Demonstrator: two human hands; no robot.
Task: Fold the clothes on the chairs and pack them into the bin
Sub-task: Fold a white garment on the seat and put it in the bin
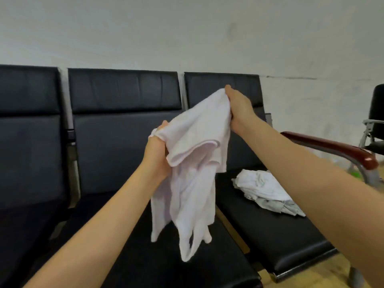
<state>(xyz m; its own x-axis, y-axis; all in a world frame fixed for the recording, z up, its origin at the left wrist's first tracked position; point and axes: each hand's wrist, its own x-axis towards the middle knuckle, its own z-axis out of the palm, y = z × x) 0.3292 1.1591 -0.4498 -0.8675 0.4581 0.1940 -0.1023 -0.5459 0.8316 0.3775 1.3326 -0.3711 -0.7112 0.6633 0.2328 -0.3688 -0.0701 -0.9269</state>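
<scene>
Two hands hold one white garment (193, 163) up in the air over the middle seat (128, 142) of a row of black chairs; it hangs bunched and twisted, w/ what looks like straps or armholes dangling at the bottom, so prob. a tank top or tee, can't tell which. Left hand (156, 150) is clenched round a gathered edge at the lower left, fingers curled into the cloth; right hand (239, 109) pinches the upper edge higher & further back, thumb on top. Fabric betw. them is slack, not spread flat, so I'd judge the fold on this piece hasn't started yet, more like sorting out which end is which. Next seat to the right (276, 225) has a second pile of white/pale grey clothes (266, 194), crumpled, clearly unfolded, lying well apart from the held piece. Left seat (27, 142) shows no clothes in the part that's visible. Beyond that: reddish-brown armrest (330, 146) at the end of the row, another dark chair (377, 121) at far right, white wall (187, 34) behind, wood-tone floor (324, 273) below. No bin in view, no folded stack anywhere. So progress looks early: nothing seen packed, at least 2 lots left to fold, incl. the one in hand.
</scene>
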